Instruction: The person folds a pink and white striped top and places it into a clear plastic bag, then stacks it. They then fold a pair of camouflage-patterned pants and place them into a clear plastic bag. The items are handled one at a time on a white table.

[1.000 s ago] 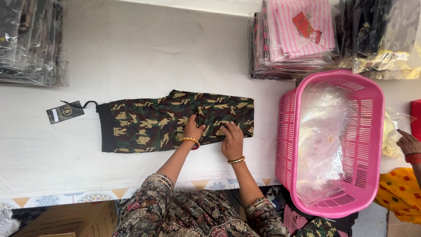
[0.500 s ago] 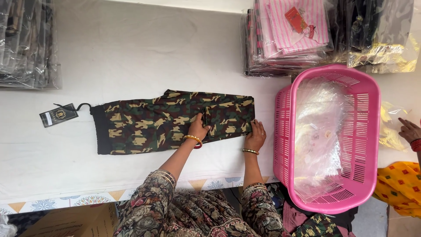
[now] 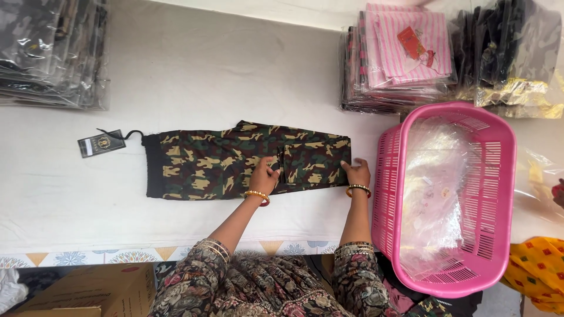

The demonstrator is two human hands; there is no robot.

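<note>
Pinching, left hand (image 3: 264,176) grip on mid fold of soft, light camouflage-print fabric trousers (image 3: 235,161) lying flat on white table (image 3: 205,70); right hand (image 3: 357,174) fingers clasping limp right edge. Best taken at folded edges.

The camouflage trousers (image 3: 235,161) lie flat and folded lengthwise on the white table (image 3: 176,70), near its front edge. Their black waistband points left, with a dark tag (image 3: 101,144) beside it.
</note>
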